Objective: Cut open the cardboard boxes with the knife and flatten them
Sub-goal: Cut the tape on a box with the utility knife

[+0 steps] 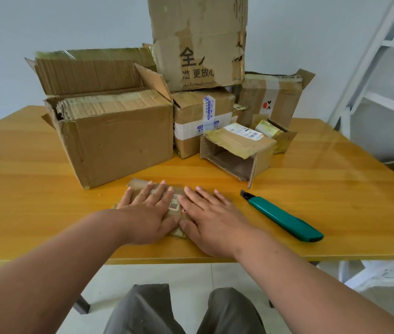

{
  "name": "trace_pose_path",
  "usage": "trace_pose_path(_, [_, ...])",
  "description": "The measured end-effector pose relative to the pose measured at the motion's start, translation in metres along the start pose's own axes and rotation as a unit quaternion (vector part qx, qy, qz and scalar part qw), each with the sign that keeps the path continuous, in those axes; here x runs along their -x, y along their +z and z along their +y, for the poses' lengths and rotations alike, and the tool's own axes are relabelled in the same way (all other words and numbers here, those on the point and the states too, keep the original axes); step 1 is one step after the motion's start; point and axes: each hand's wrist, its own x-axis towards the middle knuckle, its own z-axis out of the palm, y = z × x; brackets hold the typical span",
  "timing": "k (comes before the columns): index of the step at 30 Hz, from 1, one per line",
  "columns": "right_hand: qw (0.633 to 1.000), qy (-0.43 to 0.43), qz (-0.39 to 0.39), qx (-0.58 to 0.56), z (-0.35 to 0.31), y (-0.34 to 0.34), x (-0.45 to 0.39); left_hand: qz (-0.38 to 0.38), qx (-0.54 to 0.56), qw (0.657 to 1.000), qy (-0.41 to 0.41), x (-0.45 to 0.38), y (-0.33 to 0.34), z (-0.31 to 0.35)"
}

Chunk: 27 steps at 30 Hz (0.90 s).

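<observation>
The table (46,165) carries everything. Beyond my fingertips stands the pile of cardboard boxes (116,138), the largest ahead of my left hand, smaller ones ahead of my right, one stacked tall behind. Both my forearms reach forward from the near edge, converging. My left hand (146,213) lies palm down, fingers straight and spread, pressing the flattened box (174,208). My right hand (211,218) lies beside it, likewise flat and spread on the same piece, thumbs nearly touching. Neither hand grips anything. The flattened box lies under both palms, its label showing between them. The knife (284,216) lies just right of my right hand, untouched, its blade end pointing away from me.
</observation>
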Motion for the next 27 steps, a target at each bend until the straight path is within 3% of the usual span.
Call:
trace_pose_path(6, [0.999, 0.006, 0.033, 0.005, -0.002, -0.001, 0.006, 0.021, 0.096, 0.995, 0.008, 0.002, -0.002, -0.007])
trace_pose_path(8, [0.998, 0.011, 0.057, 0.003, -0.003, 0.003, 0.01, 0.041, 0.063, 0.997, 0.012, 0.005, 0.002, -0.005])
trace_pose_path(10, [0.999, 0.024, 0.034, -0.009, -0.005, 0.004, 0.012, 0.034, 0.014, 0.999, 0.015, 0.007, 0.003, -0.002])
trace_pose_path(15, [0.994, 0.042, -0.044, -0.096, -0.001, -0.016, 0.005, 0.013, 0.033, 0.999, 0.012, 0.009, -0.002, -0.001])
trace_pose_path(20, [0.989, 0.079, 0.045, -0.114, 0.0, -0.011, 0.011, 0.03, 0.043, 0.999, 0.005, 0.011, 0.0, 0.001])
trace_pose_path(27, [0.987, 0.145, 0.052, -0.045, -0.003, -0.014, 0.015, 0.073, 0.101, 0.992, -0.035, 0.018, 0.006, 0.006])
